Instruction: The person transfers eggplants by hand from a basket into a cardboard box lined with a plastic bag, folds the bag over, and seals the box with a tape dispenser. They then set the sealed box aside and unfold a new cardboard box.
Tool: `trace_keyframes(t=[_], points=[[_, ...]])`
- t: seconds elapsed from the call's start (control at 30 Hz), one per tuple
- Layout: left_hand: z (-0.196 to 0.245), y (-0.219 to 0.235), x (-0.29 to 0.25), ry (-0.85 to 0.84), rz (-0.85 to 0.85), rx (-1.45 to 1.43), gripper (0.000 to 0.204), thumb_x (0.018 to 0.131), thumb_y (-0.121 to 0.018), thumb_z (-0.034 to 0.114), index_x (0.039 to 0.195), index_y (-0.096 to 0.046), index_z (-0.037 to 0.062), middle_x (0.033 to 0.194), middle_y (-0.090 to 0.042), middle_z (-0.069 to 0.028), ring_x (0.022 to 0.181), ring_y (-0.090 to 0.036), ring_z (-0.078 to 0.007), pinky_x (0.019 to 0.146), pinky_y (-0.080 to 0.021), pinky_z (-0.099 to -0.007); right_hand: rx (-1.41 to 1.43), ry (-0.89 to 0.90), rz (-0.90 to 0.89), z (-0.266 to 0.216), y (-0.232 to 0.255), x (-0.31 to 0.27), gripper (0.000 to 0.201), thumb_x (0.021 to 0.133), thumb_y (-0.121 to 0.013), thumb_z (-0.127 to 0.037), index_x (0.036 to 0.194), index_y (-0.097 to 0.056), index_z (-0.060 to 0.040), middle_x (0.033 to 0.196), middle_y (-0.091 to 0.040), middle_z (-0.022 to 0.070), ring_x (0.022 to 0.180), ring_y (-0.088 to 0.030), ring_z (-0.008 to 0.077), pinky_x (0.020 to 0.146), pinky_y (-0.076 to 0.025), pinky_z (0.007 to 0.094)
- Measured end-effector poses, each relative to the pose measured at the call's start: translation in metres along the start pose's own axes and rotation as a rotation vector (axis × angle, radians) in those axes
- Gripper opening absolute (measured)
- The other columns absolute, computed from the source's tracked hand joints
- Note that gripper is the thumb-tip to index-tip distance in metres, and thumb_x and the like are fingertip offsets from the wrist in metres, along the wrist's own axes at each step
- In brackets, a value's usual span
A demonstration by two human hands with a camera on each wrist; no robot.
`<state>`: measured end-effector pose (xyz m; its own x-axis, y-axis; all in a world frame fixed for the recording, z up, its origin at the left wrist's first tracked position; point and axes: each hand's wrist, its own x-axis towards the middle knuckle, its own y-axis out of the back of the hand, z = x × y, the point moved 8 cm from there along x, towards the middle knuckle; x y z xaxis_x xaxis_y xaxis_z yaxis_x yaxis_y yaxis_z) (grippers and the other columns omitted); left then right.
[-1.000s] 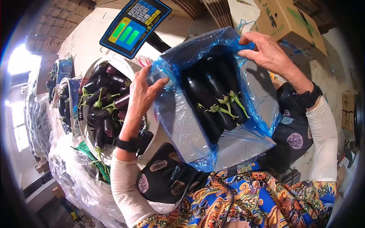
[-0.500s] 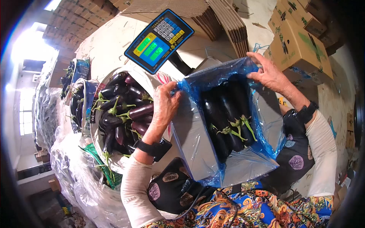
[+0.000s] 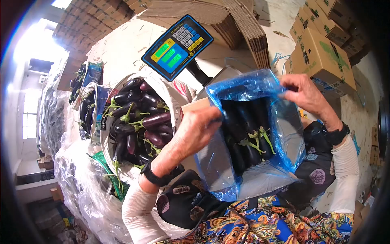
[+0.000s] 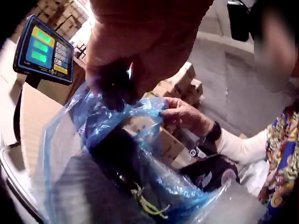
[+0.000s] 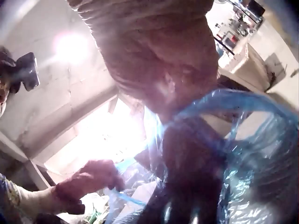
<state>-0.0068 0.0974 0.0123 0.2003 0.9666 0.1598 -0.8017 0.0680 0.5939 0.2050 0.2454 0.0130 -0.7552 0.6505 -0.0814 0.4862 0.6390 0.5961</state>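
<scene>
A blue plastic bag point(image 3: 243, 83) lines an open cardboard box, its film folded over the box flaps point(image 3: 215, 166). Dark purple eggplants point(image 3: 243, 126) with green stems lie inside it. In the head view my left hand point(image 3: 197, 128) pinches the bag's edge at the box's left far corner. At the right far corner my right hand point(image 3: 304, 93) pinches the opposite edge between thumb and fingers. The left wrist view shows the film point(image 4: 88, 112) gathered under the left fingers, with the right hand point(image 4: 187, 116) beyond. The bag's mouth is stretched between both hands.
A digital scale display point(image 3: 177, 47) stands behind the box. To the left is a white sack point(image 3: 178, 91) full of eggplants, with more bagged eggplants point(image 3: 87, 110) beyond. Clear plastic sheeting point(image 3: 77, 166) lies at lower left. Flattened cartons point(image 3: 252, 36) and a closed carton point(image 3: 321, 61) stand behind.
My left hand has moved right and in toward the box, drawing the bag's edge off the left flap's top. The right hand has shifted slightly right and down, still pinching the bag.
</scene>
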Motion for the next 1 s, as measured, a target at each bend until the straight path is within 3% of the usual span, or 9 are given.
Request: trace_keyframes(t=[0.03, 0.13, 0.2, 0.33, 0.43, 0.53, 0.6, 0.7, 1.0], points=[[0.001, -0.007, -0.009, 0.135, -0.115, 0.028, 0.012, 0.083, -0.065, -0.002, 0.095, -0.062, 0.0000, 0.086, -0.063, -0.0170, 0.087, -0.062, -0.0336, 0.081, -0.050, -0.0384, -0.090, -0.031, -0.002, -0.004, 0.002, -0.009, 0.013, 0.077, -0.067, -0.008, 0.083, -0.061, 0.0012, 0.065, -0.055, 0.0034, 0.063, -0.050, 0.0100, 0.060, -0.042, 0.0294], [0.003, 0.008, -0.011, 0.142, 0.033, 0.006, 0.009, 0.082, -0.065, -0.002, 0.091, -0.064, -0.0009, 0.085, -0.064, -0.0172, 0.080, -0.065, -0.0309, 0.074, -0.051, -0.0359, -0.185, -0.033, 0.100, -0.003, 0.022, -0.021, 0.011, 0.074, -0.065, -0.007, 0.081, -0.060, 0.0007, 0.065, -0.056, 0.0065, 0.063, -0.052, 0.0119, 0.061, -0.043, 0.0306], [0.010, 0.000, -0.020, 0.092, -0.074, 0.088, 0.008, 0.081, -0.063, -0.001, 0.090, -0.064, -0.0011, 0.083, -0.066, -0.0157, 0.079, -0.067, -0.0316, 0.073, -0.052, -0.0378, -0.127, -0.032, -0.191, 0.000, 0.008, -0.034, 0.012, 0.071, -0.064, -0.008, 0.080, -0.061, -0.0004, 0.067, -0.058, 0.0115, 0.063, -0.057, 0.0195, 0.062, -0.045, 0.0328], [0.014, -0.064, -0.058, 0.045, -0.719, 0.285, 0.017, 0.082, -0.067, 0.004, 0.098, -0.063, 0.0023, 0.090, -0.066, -0.0147, 0.080, -0.067, -0.0353, 0.071, -0.055, -0.0413, -0.631, -0.026, -0.290, 0.027, -0.009, -0.060, 0.012, 0.069, -0.068, -0.012, 0.078, -0.064, -0.0038, 0.074, -0.063, 0.0175, 0.073, -0.062, 0.0382, 0.065, -0.048, 0.0447], [0.007, -0.034, -0.046, 0.186, -0.361, 0.128, 0.023, 0.084, -0.067, 0.006, 0.107, -0.066, 0.0027, 0.093, -0.069, -0.0147, 0.077, -0.069, -0.0277, 0.069, -0.055, -0.0369, -0.781, -0.193, -0.155, 0.039, 0.008, -0.053, 0.014, 0.074, -0.068, -0.013, 0.081, -0.063, -0.0023, 0.078, -0.063, 0.0175, 0.082, -0.062, 0.0375, 0.074, -0.048, 0.0451], [-0.006, -0.001, -0.040, 0.349, -0.138, 0.037, 0.022, 0.085, -0.068, 0.006, 0.106, -0.066, -0.0014, 0.089, -0.069, -0.0145, 0.075, -0.069, -0.0229, 0.069, -0.055, -0.0317, -0.632, -0.023, 0.098, 0.027, 0.021, -0.057, 0.019, 0.076, -0.069, -0.014, 0.088, -0.060, -0.0008, 0.084, -0.060, 0.0166, 0.090, -0.059, 0.0367, 0.079, -0.047, 0.0440], [-0.019, 0.004, -0.045, 0.462, -0.136, 0.025, 0.022, 0.086, -0.067, 0.007, 0.106, -0.066, -0.0019, 0.092, -0.067, -0.0151, 0.079, -0.069, -0.0240, 0.069, -0.055, -0.0321, -0.618, -0.036, 0.043, 0.037, 0.021, -0.054, 0.023, 0.079, -0.067, -0.013, 0.097, -0.057, -0.0026, 0.094, -0.057, 0.0164, 0.094, -0.057, 0.0372, 0.081, -0.047, 0.0453], [-0.029, 0.008, -0.049, 0.374, -0.051, 0.153, 0.028, 0.087, -0.068, 0.010, 0.112, -0.063, -0.0012, 0.099, -0.065, -0.0166, 0.087, -0.069, -0.0265, 0.070, -0.056, -0.0324, -0.536, -0.059, 0.077, 0.033, 0.023, -0.050, 0.026, 0.079, -0.069, -0.012, 0.099, -0.057, -0.0014, 0.100, -0.057, 0.0164, 0.098, -0.057, 0.0368, 0.084, -0.047, 0.0438], [-0.057, 0.023, -0.071, 0.441, 0.109, 0.191, 0.072, 0.079, -0.078, 0.044, 0.128, -0.052, -0.0006, 0.119, -0.059, -0.0194, 0.108, -0.062, -0.0331, 0.088, -0.052, -0.0424, -0.416, -0.117, 0.230, 0.035, 0.032, -0.046, 0.043, 0.092, -0.063, -0.033, 0.119, -0.058, -0.0001, 0.136, -0.050, 0.0187, 0.126, -0.050, 0.0364, 0.103, -0.042, 0.0394]])
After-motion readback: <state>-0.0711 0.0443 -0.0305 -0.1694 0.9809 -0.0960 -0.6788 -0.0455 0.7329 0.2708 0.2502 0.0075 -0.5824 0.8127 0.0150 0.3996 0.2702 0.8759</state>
